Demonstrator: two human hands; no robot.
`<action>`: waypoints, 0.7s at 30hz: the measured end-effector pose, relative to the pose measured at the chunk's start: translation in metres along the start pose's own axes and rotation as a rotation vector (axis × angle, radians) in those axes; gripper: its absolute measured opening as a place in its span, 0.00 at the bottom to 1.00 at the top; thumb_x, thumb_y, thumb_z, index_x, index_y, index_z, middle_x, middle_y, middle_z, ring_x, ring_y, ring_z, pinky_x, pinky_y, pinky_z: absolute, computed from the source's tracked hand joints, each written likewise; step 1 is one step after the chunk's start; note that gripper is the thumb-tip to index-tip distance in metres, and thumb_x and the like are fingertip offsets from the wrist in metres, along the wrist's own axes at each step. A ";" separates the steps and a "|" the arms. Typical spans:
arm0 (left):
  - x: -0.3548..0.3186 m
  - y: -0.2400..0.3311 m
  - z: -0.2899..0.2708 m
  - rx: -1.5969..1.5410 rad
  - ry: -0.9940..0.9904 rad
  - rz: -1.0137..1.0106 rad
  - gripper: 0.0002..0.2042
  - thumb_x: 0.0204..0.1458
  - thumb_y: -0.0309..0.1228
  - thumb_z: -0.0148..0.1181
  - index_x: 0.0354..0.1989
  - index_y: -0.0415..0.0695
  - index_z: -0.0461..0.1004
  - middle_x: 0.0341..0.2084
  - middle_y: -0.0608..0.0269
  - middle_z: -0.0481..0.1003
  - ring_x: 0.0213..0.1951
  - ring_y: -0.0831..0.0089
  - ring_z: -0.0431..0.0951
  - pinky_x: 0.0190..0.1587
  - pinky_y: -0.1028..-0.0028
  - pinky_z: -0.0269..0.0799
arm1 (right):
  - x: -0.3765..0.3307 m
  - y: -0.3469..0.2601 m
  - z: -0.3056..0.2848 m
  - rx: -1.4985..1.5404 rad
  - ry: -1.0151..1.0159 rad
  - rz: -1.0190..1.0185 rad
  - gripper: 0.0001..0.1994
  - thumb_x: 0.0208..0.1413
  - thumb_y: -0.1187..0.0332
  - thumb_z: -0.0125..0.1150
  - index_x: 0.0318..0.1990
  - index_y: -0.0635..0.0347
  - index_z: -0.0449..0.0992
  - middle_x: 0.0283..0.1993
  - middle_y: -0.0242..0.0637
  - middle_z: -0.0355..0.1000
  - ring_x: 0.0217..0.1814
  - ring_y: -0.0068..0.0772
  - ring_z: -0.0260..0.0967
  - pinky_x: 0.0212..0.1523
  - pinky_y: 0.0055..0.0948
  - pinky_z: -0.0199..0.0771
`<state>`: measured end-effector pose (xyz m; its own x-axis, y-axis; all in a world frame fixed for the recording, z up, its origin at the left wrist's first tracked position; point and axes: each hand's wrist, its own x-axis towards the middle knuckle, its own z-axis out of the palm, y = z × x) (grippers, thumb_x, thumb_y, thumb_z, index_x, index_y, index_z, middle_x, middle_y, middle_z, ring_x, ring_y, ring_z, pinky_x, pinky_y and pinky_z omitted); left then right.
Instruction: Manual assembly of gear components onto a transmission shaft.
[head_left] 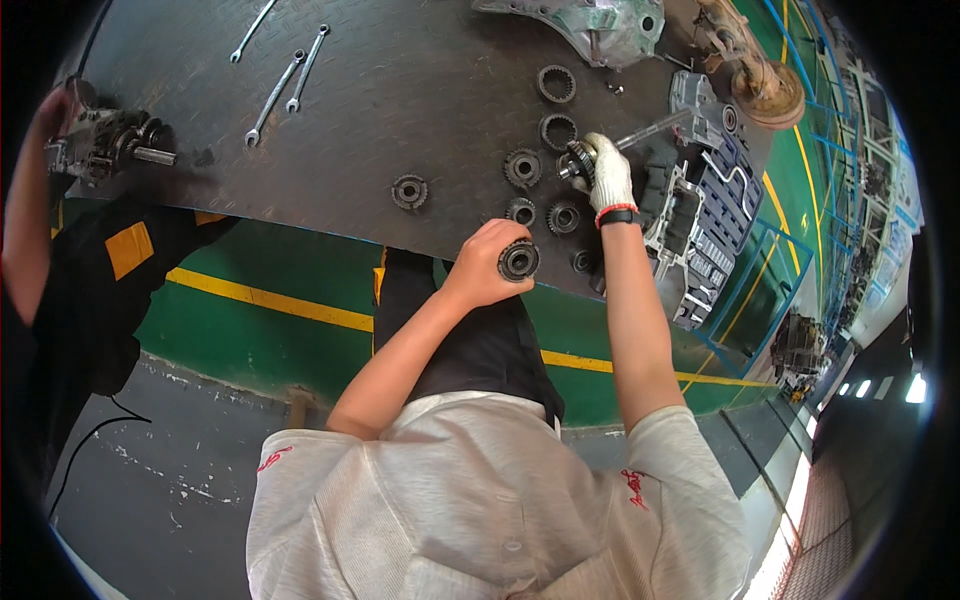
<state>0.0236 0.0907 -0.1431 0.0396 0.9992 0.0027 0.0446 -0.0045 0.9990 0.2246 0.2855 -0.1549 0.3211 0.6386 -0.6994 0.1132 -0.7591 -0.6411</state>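
Observation:
My bare left hand (487, 262) is wrapped round a dark toothed gear (519, 260) at the table's near edge, its bored face turned up. My right hand (607, 172), in a white knitted glove with a black band at the wrist, grips a metal gear shaft (652, 130). Gear teeth show left of the glove, and the long bare shaft sticks out to the right; the fingers hide part of it. Close by lie two toothed rings (556, 85) and several gears (522, 168). One more gear (409, 192) rests apart to the left.
Three wrenches (274, 98) lie at the far left. Metal housings (672, 215) crowd the right end beside a dark slotted tray (722, 235). A large casting (590, 25) and a rusty part (765, 85) stand behind. At left, another person's arm (30, 200) reaches to a gear assembly (110, 142).

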 end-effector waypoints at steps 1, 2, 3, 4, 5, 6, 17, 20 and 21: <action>0.001 0.000 0.000 0.006 0.009 0.002 0.24 0.36 0.27 0.76 0.46 0.40 0.78 0.44 0.51 0.81 0.51 0.48 0.82 0.55 0.56 0.78 | 0.005 0.000 -0.006 -0.065 -0.034 -0.024 0.19 0.63 0.53 0.64 0.49 0.60 0.84 0.46 0.40 0.84 0.39 0.32 0.81 0.31 0.37 0.85; 0.000 -0.001 0.000 0.015 0.021 0.001 0.23 0.35 0.26 0.76 0.45 0.40 0.78 0.44 0.51 0.81 0.50 0.48 0.82 0.55 0.56 0.78 | 0.005 -0.005 -0.009 -0.109 -0.037 -0.007 0.20 0.65 0.54 0.63 0.52 0.63 0.83 0.52 0.44 0.83 0.47 0.36 0.82 0.35 0.40 0.88; 0.000 -0.003 0.000 0.017 0.017 -0.002 0.23 0.35 0.26 0.76 0.45 0.40 0.78 0.44 0.51 0.81 0.50 0.48 0.82 0.55 0.56 0.78 | 0.011 -0.005 -0.011 -0.140 -0.054 -0.023 0.20 0.66 0.55 0.60 0.52 0.63 0.83 0.53 0.45 0.82 0.54 0.39 0.82 0.36 0.43 0.89; 0.000 -0.004 0.000 0.023 0.022 0.014 0.23 0.35 0.26 0.76 0.45 0.40 0.78 0.44 0.52 0.81 0.50 0.48 0.82 0.55 0.56 0.78 | 0.015 -0.009 -0.013 -0.244 -0.107 -0.050 0.18 0.63 0.60 0.66 0.55 0.62 0.82 0.54 0.45 0.83 0.56 0.41 0.82 0.41 0.44 0.89; -0.002 -0.004 0.001 0.027 0.025 0.030 0.23 0.35 0.26 0.76 0.45 0.40 0.78 0.44 0.52 0.81 0.50 0.48 0.82 0.55 0.56 0.78 | 0.025 -0.013 -0.021 -0.348 -0.158 -0.076 0.20 0.59 0.64 0.71 0.57 0.60 0.81 0.55 0.45 0.83 0.58 0.42 0.82 0.46 0.45 0.90; 0.004 0.001 0.007 0.003 -0.007 0.046 0.24 0.35 0.26 0.76 0.45 0.40 0.78 0.43 0.52 0.81 0.50 0.48 0.82 0.55 0.56 0.78 | 0.076 0.015 -0.063 -0.798 -0.211 -0.470 0.33 0.43 0.76 0.83 0.61 0.56 0.80 0.60 0.44 0.83 0.61 0.44 0.81 0.58 0.41 0.87; -0.001 -0.002 -0.001 0.049 -0.017 0.007 0.25 0.34 0.25 0.76 0.47 0.40 0.79 0.46 0.53 0.82 0.52 0.51 0.82 0.58 0.59 0.78 | 0.074 -0.002 -0.044 -1.479 -0.447 -0.662 0.41 0.35 0.69 0.89 0.62 0.64 0.76 0.66 0.51 0.77 0.68 0.57 0.75 0.65 0.42 0.79; 0.003 0.000 0.000 0.032 -0.013 0.018 0.25 0.35 0.26 0.76 0.46 0.40 0.78 0.45 0.53 0.82 0.51 0.49 0.82 0.56 0.58 0.78 | 0.097 0.012 -0.042 -0.923 -0.316 -0.138 0.34 0.52 0.59 0.79 0.65 0.67 0.76 0.70 0.53 0.75 0.70 0.57 0.73 0.63 0.47 0.82; 0.003 0.000 -0.001 0.028 -0.005 0.026 0.25 0.35 0.27 0.76 0.46 0.40 0.78 0.43 0.52 0.81 0.50 0.48 0.82 0.55 0.57 0.78 | 0.097 0.013 -0.037 -0.923 -0.322 -0.137 0.34 0.52 0.59 0.79 0.65 0.67 0.76 0.70 0.53 0.75 0.70 0.57 0.73 0.63 0.47 0.82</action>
<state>0.0230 0.0936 -0.1431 0.0464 0.9985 0.0281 0.0712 -0.0313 0.9970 0.2925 0.3333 -0.2193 -0.0055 0.6286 -0.7777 0.8633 -0.3895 -0.3210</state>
